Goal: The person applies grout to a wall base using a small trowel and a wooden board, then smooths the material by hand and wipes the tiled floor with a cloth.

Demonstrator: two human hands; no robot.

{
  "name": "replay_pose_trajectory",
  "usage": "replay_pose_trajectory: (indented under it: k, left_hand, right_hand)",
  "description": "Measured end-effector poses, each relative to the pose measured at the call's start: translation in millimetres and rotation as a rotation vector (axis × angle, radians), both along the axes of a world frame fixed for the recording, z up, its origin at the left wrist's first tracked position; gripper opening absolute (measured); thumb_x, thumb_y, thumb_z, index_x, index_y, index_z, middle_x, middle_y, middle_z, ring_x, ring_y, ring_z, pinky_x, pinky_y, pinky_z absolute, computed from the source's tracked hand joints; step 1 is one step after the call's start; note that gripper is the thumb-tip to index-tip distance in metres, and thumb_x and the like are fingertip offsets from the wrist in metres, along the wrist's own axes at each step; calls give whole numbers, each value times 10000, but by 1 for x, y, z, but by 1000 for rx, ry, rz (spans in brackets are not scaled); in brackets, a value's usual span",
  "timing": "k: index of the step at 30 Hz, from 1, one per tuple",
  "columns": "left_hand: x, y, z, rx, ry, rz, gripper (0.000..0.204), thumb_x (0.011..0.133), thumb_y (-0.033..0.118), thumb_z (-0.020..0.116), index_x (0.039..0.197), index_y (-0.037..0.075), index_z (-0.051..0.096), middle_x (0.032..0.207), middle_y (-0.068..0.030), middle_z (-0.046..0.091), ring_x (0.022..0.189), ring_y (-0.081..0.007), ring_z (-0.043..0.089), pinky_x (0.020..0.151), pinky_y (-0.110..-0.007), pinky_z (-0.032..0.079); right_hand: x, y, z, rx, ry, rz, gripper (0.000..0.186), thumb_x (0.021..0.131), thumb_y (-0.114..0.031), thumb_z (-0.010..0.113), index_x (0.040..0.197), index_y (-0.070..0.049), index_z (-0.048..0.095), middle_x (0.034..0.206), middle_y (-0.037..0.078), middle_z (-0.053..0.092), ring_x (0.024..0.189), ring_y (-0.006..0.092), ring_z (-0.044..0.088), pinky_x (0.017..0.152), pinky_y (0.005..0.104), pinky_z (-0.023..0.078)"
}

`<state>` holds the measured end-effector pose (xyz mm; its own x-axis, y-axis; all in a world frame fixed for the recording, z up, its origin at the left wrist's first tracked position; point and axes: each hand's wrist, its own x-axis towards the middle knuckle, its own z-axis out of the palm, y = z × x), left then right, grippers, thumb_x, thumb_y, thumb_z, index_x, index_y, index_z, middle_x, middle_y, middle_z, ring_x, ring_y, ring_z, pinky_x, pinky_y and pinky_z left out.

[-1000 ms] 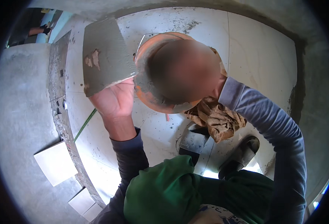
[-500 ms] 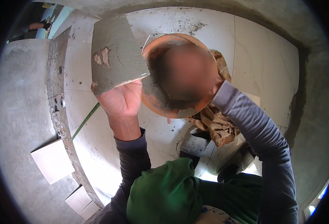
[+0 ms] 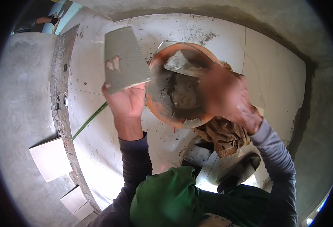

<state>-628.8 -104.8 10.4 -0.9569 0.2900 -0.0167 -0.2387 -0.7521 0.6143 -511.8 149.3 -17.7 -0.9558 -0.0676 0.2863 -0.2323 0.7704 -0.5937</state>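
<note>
My left hand (image 3: 124,101) holds up a cut tile (image 3: 126,64) by its near edge, with the fingers behind it. Grey mortar coats the tile's upper face, apart from a few bare patches. To its right stands a round orange basin (image 3: 159,110) with wet mortar (image 3: 185,92) inside. My right hand (image 3: 227,92), smeared by motion, is closed over the basin's right side. From it a trowel (image 3: 191,70) reaches over the basin, a lump of mortar on the blade's end. The trowel's handle is hidden in the hand.
Crumpled brown paper (image 3: 227,136) lies beside the basin, near my shoes (image 3: 238,172). A green strip (image 3: 89,121) runs along the tiled floor at left. Loose tiles (image 3: 51,159) lie on the concrete (image 3: 26,94). Another person's gloved hand (image 3: 54,20) shows at the far left.
My right hand has moved right, off the middle of the basin, and the mortar-loaded trowel now shows. The left hand still holds the coated tile, slightly shifted in view.
</note>
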Motion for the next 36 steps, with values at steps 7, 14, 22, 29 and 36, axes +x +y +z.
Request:
replay_pose_trajectory:
  k: [7,14,22,29,36]
  left_hand:
    - [18,1,-52,36,-255,-130,523,1083,402,595,1474,56,579,1415,-93,662,1264,-307,652,929,-431,585]
    - [42,49,-43,15,-357,-265,670,1065,476,617,1491,-37,547,1380,-200,595,1055,-244,601,821,-320,555]
    - [33,33,-21,412,-268,-384,733,1059,223,685,1638,-45,324,1387,-197,540,1137,-252,630,1018,-393,614]
    - [40,52,-34,200,-236,-282,639,1026,273,714,1545,-30,496,1477,-249,527,1179,-300,644,1014,-384,607]
    - [40,79,-21,41,-157,-363,392,1094,407,606,1373,140,675,1464,-20,649,1396,-219,594,1188,-481,481]
  right_hand:
    - [-1,29,65,-933,-261,9,257,1066,-211,755,1173,20,793,853,54,745,786,147,687,769,288,572]
    - [5,43,16,-1606,-676,106,316,1119,-250,657,1180,32,785,735,74,686,498,77,482,438,229,360]
    - [22,75,28,-703,-702,-57,290,1097,-208,626,1148,22,794,685,45,648,507,77,502,472,248,410]
    - [1,87,-14,343,-102,271,346,896,-186,798,1215,-74,721,1167,72,748,1124,264,689,973,439,542]
    - [58,94,75,111,-109,236,225,989,-161,748,1135,10,746,1013,134,766,971,231,731,730,387,581]
